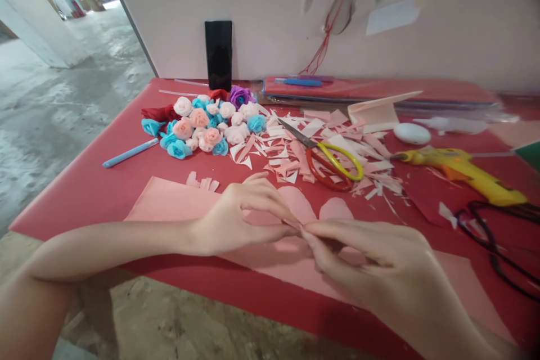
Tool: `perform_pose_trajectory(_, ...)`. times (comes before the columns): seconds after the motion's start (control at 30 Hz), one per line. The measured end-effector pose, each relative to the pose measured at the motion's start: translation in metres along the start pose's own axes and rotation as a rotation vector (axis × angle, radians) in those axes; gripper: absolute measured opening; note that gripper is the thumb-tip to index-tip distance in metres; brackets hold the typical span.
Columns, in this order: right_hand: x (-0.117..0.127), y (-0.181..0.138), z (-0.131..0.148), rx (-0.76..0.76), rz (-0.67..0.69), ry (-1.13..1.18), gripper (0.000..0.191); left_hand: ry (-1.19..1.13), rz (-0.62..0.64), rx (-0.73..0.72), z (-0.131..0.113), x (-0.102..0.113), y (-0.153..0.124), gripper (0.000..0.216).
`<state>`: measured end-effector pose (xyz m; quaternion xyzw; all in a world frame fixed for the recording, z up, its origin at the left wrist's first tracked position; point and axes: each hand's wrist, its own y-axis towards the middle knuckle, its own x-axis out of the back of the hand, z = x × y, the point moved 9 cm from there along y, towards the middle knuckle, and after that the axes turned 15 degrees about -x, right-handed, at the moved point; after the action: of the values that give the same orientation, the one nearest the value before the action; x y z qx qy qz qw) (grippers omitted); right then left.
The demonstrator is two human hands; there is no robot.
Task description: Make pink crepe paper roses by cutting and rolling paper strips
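Both hands meet over the front of the red table. Between thumb and fingertips, my left hand (240, 214) pinches a small piece of pink paper (298, 226). My right hand (371, 259) is closed on the other side of the same piece, fingertips touching those of the left. Most of the piece is hidden by the fingers. Beneath the hands lies a larger pink paper sheet (169, 202). Rounded pink paper petals (336, 209) rest on it just beyond the fingertips.
Paper roses (198, 118) are heaped at the back left beside a light-blue pen (130, 153). A black phone (218, 55) leans on the wall. Scissors (314, 149) lie on paper scraps (291, 160). At right are a yellow glue gun (468, 171), its black cord (485, 236) and a white oval object (412, 133).
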<state>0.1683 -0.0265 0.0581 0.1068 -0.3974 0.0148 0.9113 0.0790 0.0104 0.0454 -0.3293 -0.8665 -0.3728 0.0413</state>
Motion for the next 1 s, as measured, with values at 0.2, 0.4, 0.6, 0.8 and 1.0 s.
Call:
perform_pose_trajectory(0.2, -0.003, 0.002, -0.006, -0.053, 0.06, 0.022, 0.023, -0.027, -0.016, 0.003, -0.001, 0.001, 0.002, 0.003)
perform_pose_trajectory(0.4, -0.013, 0.005, -0.019, -0.203, 0.184, 0.21, 0.021, -0.075, -0.011, -0.011, -0.002, 0.002, 0.003, 0.002)
perform_pose_trajectory(0.6, 0.007, -0.007, 0.017, 0.171, -0.183, -0.137, 0.02, -0.116, -0.035, 0.094, 0.007, 0.002, -0.001, 0.003)
perform_pose_trajectory(0.8, -0.009, -0.02, 0.029, 0.397, -0.192, -0.487, 0.042, -0.125, -0.037, 0.087, 0.008, -0.001, -0.003, 0.007)
perform_pose_trajectory(1.0, -0.015, -0.026, 0.036, 0.514, -0.207, -0.614, 0.045, -0.086, -0.019, 0.074, 0.008, -0.003, -0.004, 0.01)
